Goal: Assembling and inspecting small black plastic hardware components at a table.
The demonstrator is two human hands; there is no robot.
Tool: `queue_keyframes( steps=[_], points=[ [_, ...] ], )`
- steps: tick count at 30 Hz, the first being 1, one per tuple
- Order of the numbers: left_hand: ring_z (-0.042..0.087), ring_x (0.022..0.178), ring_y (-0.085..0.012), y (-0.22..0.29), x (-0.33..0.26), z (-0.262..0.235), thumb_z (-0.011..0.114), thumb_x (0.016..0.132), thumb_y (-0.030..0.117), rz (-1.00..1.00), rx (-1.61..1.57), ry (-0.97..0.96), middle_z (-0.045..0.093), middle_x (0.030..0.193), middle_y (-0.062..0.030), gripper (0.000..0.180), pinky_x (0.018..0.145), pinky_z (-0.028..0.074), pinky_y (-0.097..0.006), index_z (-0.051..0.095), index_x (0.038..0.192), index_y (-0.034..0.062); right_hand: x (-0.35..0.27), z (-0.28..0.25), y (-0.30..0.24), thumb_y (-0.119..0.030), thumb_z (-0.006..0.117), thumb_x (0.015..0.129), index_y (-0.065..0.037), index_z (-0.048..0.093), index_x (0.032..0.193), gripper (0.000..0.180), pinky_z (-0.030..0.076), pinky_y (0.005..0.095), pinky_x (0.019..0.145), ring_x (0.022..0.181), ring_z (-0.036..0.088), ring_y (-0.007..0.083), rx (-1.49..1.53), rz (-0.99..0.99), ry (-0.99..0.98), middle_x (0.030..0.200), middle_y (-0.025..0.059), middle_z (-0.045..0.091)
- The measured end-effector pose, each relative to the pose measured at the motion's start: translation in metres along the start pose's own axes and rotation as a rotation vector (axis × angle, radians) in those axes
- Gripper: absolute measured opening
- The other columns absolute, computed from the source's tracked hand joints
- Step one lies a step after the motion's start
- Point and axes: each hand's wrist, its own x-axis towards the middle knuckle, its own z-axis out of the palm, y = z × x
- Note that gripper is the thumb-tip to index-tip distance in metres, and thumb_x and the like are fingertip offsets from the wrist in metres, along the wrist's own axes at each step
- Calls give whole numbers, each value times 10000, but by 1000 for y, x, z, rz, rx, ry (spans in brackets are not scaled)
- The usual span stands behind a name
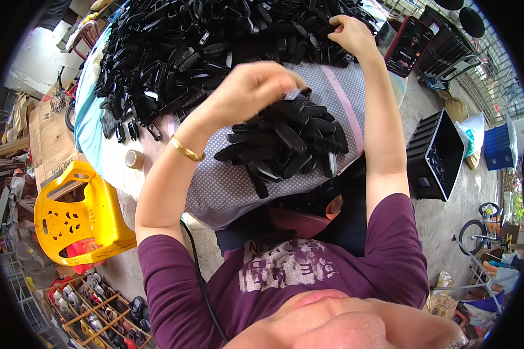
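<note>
Purple shirt [361, 267] below; on the dotted cloth-covered counter [212, 189], slim, glossy black pieces [294, 138] form a mound under the blurred left hand [251, 88] and a heap [174, 55] by the right hand [355, 37]; whether either grips, I cannot tell. Black crate [420, 152] holds dark items [436, 164].

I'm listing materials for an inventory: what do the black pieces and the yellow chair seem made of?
Black pieces: probably plastic, smooth, partly glossy, judging by bright highlights; silvery spots may be metal or glare.
Yellow chair: likely moulded plastic, slight sheen; patterned openings pierce its back.
</note>
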Motion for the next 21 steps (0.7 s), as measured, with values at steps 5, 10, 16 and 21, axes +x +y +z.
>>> queue_keyframes(
  steps=[5, 10, 16, 21],
  points=[
    [605, 673, -203, -23, 14, 0, 625, 827, 323, -383, 434, 256, 631, 722, -131, 378, 643, 479, -294, 617, 1038, 10, -1, 6, -11, -157, 624, 718, -149, 617, 1092, 374, 485, 356, 800, 898, 620, 238, -106, 44, -1, 915, 63, 657],
    [619, 824, -329, -22, 19, 13, 680, 740, 253, -351, 667, 178, 638, 808, -177, 483, 728, 500, -399, 516, 1117, -2, -1, -9, -10, -62, 529, 760, -94, 587, 1130, 376, 507, 360, 809, 914, 618, 243, -69, -76, 223, 965, 108, 640],
    [588, 769, -338, -27, 9, -2, 525, 744, 106, -239, 208, 293, 599, 870, -189, 354, 776, 463, -377, 579, 1081, 12, -26, -8, -74, 46, 486, 803, 35, 550, 1058, 263, 537, 269, 622, 667, 612, 161, 1419, 46, -174, 848, 98, 613],
    [564, 588, -112, -31, 9, -18, 516, 837, 58, -291, -78, 417, 566, 805, -91, 212, 547, 468, -237, 625, 1012, 8, -47, -6, -104, 41, 506, 814, 54, 570, 1075, 269, 517, 320, 845, 896, 618, 194, 1676, -109, -419, 1022, 116, 605]
  ],
)
